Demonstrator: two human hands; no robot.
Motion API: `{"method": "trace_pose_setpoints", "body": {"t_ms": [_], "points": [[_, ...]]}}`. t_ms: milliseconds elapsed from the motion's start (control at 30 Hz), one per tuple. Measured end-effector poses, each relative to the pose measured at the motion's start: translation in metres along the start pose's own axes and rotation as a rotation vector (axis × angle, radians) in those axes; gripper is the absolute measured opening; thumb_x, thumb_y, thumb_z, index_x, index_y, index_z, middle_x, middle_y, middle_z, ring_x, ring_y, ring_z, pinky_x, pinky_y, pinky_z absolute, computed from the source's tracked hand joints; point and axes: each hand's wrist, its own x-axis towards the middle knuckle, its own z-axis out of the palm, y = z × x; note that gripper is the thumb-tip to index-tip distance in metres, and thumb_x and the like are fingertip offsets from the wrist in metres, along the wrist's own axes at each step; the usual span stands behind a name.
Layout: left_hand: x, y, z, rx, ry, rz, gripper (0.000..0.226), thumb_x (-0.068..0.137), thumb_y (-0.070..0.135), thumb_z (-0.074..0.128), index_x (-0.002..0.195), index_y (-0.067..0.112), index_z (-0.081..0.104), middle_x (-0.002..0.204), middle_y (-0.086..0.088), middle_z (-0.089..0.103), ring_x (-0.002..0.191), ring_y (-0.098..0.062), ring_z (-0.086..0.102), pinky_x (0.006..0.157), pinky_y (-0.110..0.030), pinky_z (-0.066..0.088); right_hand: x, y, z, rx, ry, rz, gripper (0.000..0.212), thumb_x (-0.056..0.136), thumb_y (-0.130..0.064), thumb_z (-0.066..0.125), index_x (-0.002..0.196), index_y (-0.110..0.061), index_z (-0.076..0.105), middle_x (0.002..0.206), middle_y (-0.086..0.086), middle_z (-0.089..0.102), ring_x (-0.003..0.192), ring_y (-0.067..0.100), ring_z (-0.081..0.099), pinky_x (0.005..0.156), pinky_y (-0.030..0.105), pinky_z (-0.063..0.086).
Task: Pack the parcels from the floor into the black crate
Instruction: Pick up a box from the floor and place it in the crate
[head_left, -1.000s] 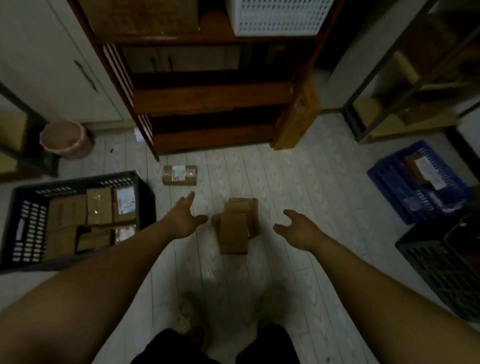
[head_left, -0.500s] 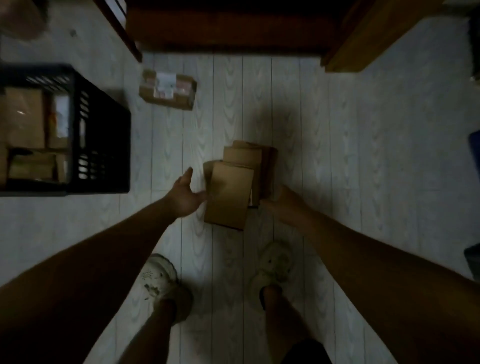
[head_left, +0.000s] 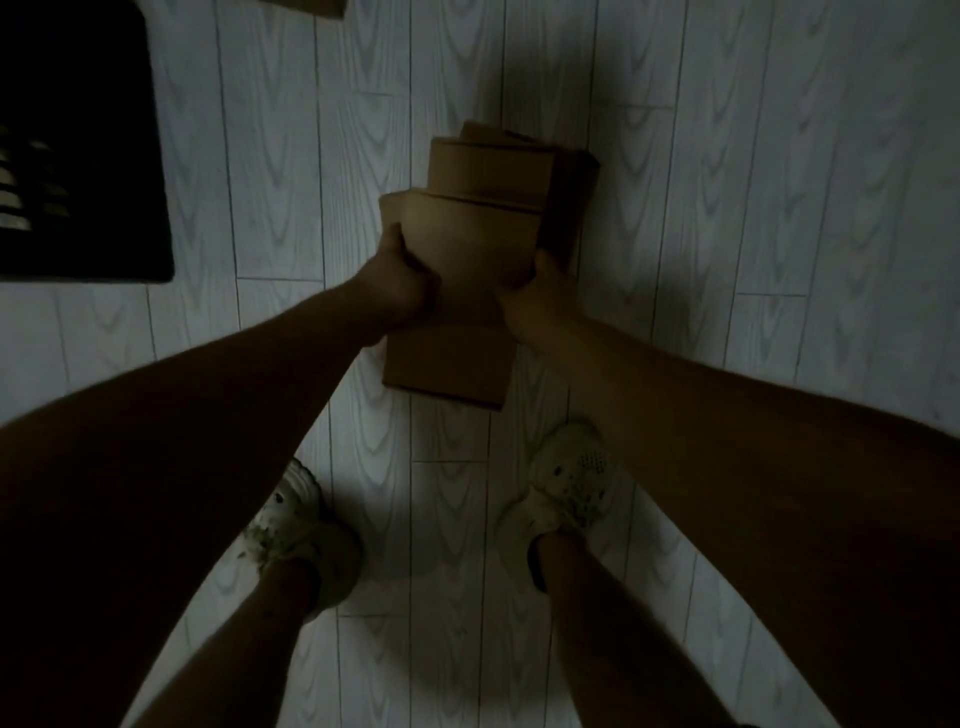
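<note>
Several brown cardboard parcels lie heaped on the pale plank floor in front of my feet. The nearest, largest parcel (head_left: 467, 249) is held between both hands. My left hand (head_left: 400, 286) grips its left side, thumb up along the edge. My right hand (head_left: 540, 296) grips its right side. Behind it sits a smaller parcel (head_left: 488, 169), and a darker one (head_left: 569, 208) leans on the right. The black crate (head_left: 83, 156) shows only as a dark wall at the upper left; its inside is out of view.
My two feet in light shoes (head_left: 566, 488) stand just behind the heap. The corner of another parcel (head_left: 311, 6) shows at the top edge. The light is dim.
I have bent down and the view has tilted straight at the floor. Both hands moved from apart and open to gripping the sides of the nearest parcel.
</note>
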Motion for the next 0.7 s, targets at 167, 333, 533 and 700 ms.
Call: {"method": "trace_pose_setpoints", "body": {"t_ms": [167, 333, 533, 700], "points": [[-0.068, 0.027, -0.041, -0.064, 0.007, 0.032, 0.067, 0.090, 0.005, 0.050, 0.144, 0.035, 0.023, 0.092, -0.008, 0.058, 0.074, -0.020, 0.056, 0.067, -0.043, 0.054, -0.072, -0.049, -0.035, 0.057, 0.015, -0.076, 0.062, 0.094, -0.025, 0.054, 0.149, -0.022, 0.025, 0.139, 0.007, 0.048, 0.119, 0.028, 0.052, 0.099, 0.039, 0.045], [-0.184, 0.079, -0.107, -0.148, 0.034, 0.111, 0.059, 0.095, 0.010, 0.048, 0.144, 0.037, 0.030, 0.091, 0.003, 0.059, 0.070, -0.014, 0.058, 0.067, -0.036, 0.055, -0.194, -0.126, -0.081, 0.106, 0.013, -0.234, 0.042, 0.096, -0.025, 0.051, 0.138, -0.026, 0.044, 0.123, -0.004, 0.056, 0.104, 0.019, 0.057, 0.085, 0.029, 0.048], [-0.327, 0.129, -0.203, -0.179, 0.076, 0.264, 0.057, 0.096, 0.010, 0.048, 0.142, 0.039, 0.031, 0.090, -0.003, 0.057, 0.065, -0.017, 0.053, 0.061, -0.032, 0.049, -0.354, -0.208, -0.103, 0.181, -0.034, -0.310, 0.055, 0.097, -0.031, 0.051, 0.147, -0.029, 0.030, 0.140, 0.000, 0.050, 0.118, 0.021, 0.055, 0.099, 0.037, 0.046], [-0.436, 0.153, -0.263, -0.171, 0.123, 0.378, 0.066, 0.094, 0.006, 0.049, 0.145, 0.040, 0.022, 0.114, -0.005, 0.057, 0.085, -0.019, 0.059, 0.059, -0.033, 0.052, -0.467, -0.243, -0.104, 0.153, -0.099, -0.378, 0.051, 0.100, -0.028, 0.046, 0.147, -0.023, 0.028, 0.144, 0.003, 0.044, 0.122, 0.020, 0.049, 0.092, 0.024, 0.040]]}}
